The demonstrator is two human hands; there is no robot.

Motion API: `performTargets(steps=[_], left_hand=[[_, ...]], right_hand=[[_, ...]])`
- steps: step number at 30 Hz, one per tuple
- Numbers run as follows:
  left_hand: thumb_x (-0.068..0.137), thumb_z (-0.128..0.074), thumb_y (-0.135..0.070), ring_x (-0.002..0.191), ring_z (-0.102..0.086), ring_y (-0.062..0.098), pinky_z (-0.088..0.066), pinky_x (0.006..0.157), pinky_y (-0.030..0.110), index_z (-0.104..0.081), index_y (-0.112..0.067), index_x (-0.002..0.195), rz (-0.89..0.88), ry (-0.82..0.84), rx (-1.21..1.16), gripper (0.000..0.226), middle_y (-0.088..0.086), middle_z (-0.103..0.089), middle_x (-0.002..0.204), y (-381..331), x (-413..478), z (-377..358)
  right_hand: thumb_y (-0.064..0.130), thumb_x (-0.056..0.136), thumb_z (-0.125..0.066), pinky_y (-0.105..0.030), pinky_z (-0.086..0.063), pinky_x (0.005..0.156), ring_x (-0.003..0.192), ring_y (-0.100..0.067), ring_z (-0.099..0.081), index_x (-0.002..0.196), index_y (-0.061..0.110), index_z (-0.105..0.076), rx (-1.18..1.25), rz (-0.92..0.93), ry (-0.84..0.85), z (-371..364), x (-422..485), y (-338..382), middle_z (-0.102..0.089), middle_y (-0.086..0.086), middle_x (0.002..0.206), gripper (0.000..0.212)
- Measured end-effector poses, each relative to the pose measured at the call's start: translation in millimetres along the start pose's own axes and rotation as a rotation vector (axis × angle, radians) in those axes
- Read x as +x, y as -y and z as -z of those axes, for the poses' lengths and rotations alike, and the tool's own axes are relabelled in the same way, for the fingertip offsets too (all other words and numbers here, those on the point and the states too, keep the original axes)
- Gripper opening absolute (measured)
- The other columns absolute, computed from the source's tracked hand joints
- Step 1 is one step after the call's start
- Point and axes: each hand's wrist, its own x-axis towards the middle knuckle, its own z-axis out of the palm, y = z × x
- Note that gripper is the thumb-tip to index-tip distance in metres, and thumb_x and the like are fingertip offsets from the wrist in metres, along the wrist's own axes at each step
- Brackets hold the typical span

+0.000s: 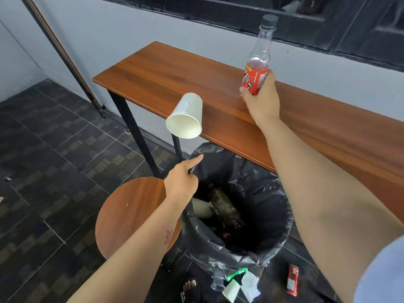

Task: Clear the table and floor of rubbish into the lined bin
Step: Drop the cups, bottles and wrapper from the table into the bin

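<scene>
Grips in right hand (261,101) a clear plastic bottle with red label (255,77), over the brown wooden table (175,68). Pinches with left hand (180,182) the left rim of the black-lined bin (273,215). Shows a white paper cup (185,114) tilted above that bin, touching neither hand.

1. left grip (181,182), right grip (260,99): both bare.
2. left forearm (131,254): bare, small reddish mark (168,236) near the wrist.
3. right arm (317,182): bare up to pale blue short fabric sleeve (380,272).
4. foot (190,285): bare toes, dark open sandal (195,293), white stripes.
</scene>
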Motion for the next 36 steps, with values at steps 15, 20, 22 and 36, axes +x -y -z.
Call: performTargets(steps=[15,20,22,36], left_hand=[[0.088,-0.039,0.008,0.1,-0.061,0.017,-0.039,0.053,0.011,-0.057,-0.046,0.128,-0.044,-0.054,-0.029,0.07,-0.01,-0.058,0.135,0,-12,-7],[0.089,-0.038,0.007,0.063,-0.049,0.002,-0.031,0.041,0.01,-0.055,-0.049,0.128,-0.034,-0.052,-0.044,0.07,-0.01,-0.06,0.131,-4,-31,-10],[0.086,-0.036,0.008,0.065,-0.052,0.004,-0.032,0.04,0.011,-0.056,-0.05,0.128,-0.03,-0.057,-0.058,0.073,-0.01,-0.059,0.132,-3,-41,-9],[0.089,-0.039,0.006,0.09,-0.066,0.028,-0.048,0.059,0.027,-0.059,-0.049,0.124,-0.027,-0.141,-0.141,0.069,-0.008,-0.057,0.136,8,-96,-4]], right_hand=[[0.043,0.079,-0.077,-0.016,-0.049,0.075,0.1,-0.007,-0.057,0.129,0.023,-0.038,0.107,0.034,0.048,40,-54,-9,-0.055,0.009,0.121,0.067],[0.042,0.076,-0.079,-0.009,-0.046,0.063,0.085,-0.004,-0.061,0.122,0.029,-0.037,0.115,0.046,0.139,75,-100,-9,-0.056,0.013,0.111,0.063],[0.044,0.074,-0.079,-0.01,-0.045,0.061,0.081,0.001,-0.062,0.117,0.033,-0.037,0.095,0.068,0.203,90,-123,-6,-0.058,0.016,0.105,0.061],[0.062,0.058,-0.072,-0.029,-0.05,0.062,0.079,-0.01,-0.06,0.101,0.028,-0.046,-0.586,-0.058,1.039,98,-254,-76,-0.059,0.008,0.095,0.06]])
